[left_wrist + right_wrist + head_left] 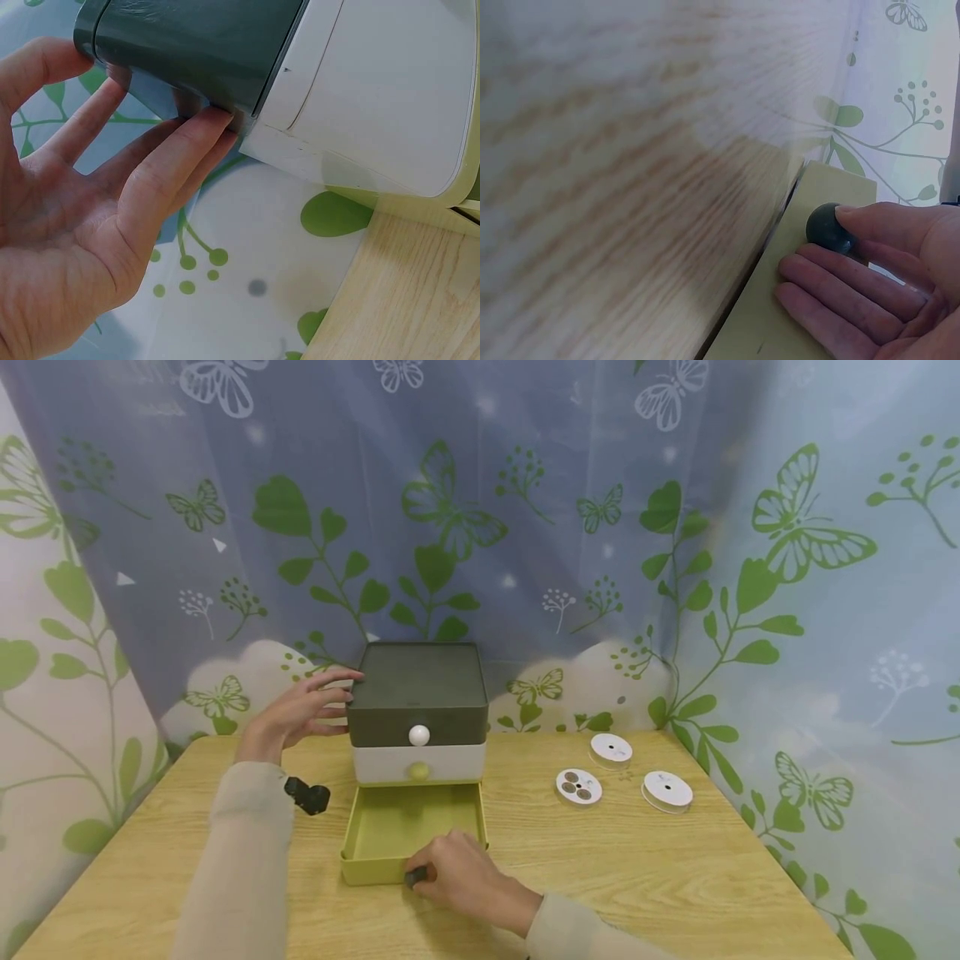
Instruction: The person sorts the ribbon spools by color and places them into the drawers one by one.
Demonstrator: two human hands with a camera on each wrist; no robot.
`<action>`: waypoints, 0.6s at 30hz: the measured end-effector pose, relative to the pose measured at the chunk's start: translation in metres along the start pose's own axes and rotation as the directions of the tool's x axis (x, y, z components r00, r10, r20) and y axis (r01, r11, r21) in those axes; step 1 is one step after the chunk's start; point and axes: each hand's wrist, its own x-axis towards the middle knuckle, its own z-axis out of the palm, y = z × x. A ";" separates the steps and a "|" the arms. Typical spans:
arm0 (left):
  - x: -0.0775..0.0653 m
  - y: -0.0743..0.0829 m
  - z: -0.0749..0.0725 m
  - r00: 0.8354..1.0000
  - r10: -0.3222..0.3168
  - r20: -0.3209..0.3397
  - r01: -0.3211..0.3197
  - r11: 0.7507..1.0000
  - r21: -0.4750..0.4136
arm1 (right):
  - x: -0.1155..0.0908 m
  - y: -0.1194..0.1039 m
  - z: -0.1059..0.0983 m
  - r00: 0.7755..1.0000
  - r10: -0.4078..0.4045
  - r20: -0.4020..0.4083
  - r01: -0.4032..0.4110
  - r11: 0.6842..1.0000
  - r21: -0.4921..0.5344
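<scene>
A small three-tier drawer box (pixel 420 677) stands on the table, dark green on top, white in the middle, yellow-green below. Its bottom drawer (pixel 352 870) is pulled out towards me. My right hand (pixel 465 877) pinches that drawer's dark round knob (pixel 827 227) between thumb and fingers. At the box's left side, my left hand (pixel 303 710) touches the dark green wall (pixel 187 52) with its fingertips, the fingers extended. The top drawer has a white knob (pixel 419 735), the middle one a yellow-green knob (pixel 418 771). Both upper drawers are closed.
Three flat white reels lie to the right of the box: a rear reel (pixel 611 749), a right reel (pixel 667 791) and a front reel (pixel 578 787) with brown discs showing. A patterned curtain (pixel 525 568) hangs behind the wooden table (pixel 637 877).
</scene>
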 end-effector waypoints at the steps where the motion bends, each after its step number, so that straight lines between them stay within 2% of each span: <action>1: 0.000 0.000 0.000 1.000 0.000 -0.001 0.000 1.000 0.001 | 0.000 0.000 0.000 1.000 -0.001 -0.001 0.001 1.000 -0.001; 18: 0.001 0.000 0.001 1.000 0.001 -0.007 -0.001 1.000 0.003 | -0.001 0.001 0.001 1.000 -0.010 -0.004 0.010 1.000 -0.012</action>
